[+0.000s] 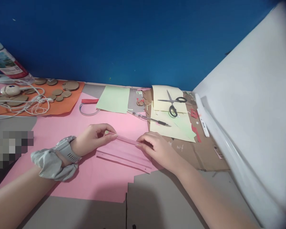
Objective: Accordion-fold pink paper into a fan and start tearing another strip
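My left hand (95,137) pinches the left end of a narrow pink paper strip (127,140). My right hand (156,148) pinches the strip's right end, so the strip is stretched between both hands just above a large pink paper sheet (92,178). Folded pink strips (126,157) lie on the sheet directly beneath the hands. A grey watch and a grey scrunchie sit on my left wrist.
Black-handled scissors (173,103) rest on pale yellow paper (171,127), with a pen (151,119) to their left. A light green sheet (113,99), an orange sheet (59,103) bearing cardboard discs, white cables (26,106), a marker (202,122) and brown cardboard (200,152) surround the work.
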A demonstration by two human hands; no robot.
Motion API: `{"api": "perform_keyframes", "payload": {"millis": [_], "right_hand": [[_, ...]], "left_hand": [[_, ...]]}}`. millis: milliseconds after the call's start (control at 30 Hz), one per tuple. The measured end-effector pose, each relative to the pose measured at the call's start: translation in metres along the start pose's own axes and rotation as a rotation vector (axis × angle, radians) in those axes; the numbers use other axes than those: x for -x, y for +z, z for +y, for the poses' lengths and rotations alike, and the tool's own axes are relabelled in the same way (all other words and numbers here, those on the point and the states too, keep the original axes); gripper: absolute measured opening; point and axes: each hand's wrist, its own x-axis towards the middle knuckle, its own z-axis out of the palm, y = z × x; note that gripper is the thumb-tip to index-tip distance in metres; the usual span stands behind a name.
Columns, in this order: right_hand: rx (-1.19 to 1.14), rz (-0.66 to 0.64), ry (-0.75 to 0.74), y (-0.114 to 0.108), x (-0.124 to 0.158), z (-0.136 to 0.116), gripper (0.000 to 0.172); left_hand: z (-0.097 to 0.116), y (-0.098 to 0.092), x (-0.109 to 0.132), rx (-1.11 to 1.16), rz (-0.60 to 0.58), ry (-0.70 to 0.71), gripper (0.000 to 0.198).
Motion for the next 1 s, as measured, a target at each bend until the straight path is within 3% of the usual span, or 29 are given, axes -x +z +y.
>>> {"api": "perform_keyframes", "payload": {"millis": [67,167,267,333,433,500,633,700,900,1000], "right_hand": [[0.127,0.052,-0.106,0.002,0.001,0.003,0.013],[0.388,0.315,-0.312,0.003,0.008,0.005,0.011],[0.602,0.558,-0.487,0.001,0.016,0.004,0.016],[0.670,0.582,-0.534,0.002,0.018,0.002,0.015],[0.687,0.518,-0.572,0.005,0.018,0.000,0.012],[0.684,0.492,-0.601,0.007,0.017,-0.001,0.012],[0.665,0.443,-0.621,0.011,0.018,0.000,0.017],[0.660,0.395,-0.620,0.012,0.018,0.001,0.018],[0.693,0.095,-0.509,0.013,0.016,0.004,0.020],[0.672,0.034,-0.455,0.012,0.015,0.004,0.018]], "left_hand": [[0.005,0.000,0.001,-0.080,0.049,0.094,0.020],[0.009,-0.003,0.006,-0.229,0.269,0.473,0.008],[0.008,-0.009,0.012,-0.494,0.430,0.827,0.025],[0.005,-0.010,0.014,-0.658,0.432,0.919,0.031],[0.005,-0.002,0.015,-0.767,0.441,0.917,0.038],[0.009,0.007,0.014,-0.801,0.387,0.873,0.040],[0.016,0.019,0.016,-0.913,0.270,0.856,0.011],[0.017,0.020,0.017,-0.974,0.245,0.858,0.018],[0.011,0.017,0.015,-0.964,0.123,0.783,0.010],[0.010,0.019,0.012,-0.929,0.093,0.723,0.009]]}}
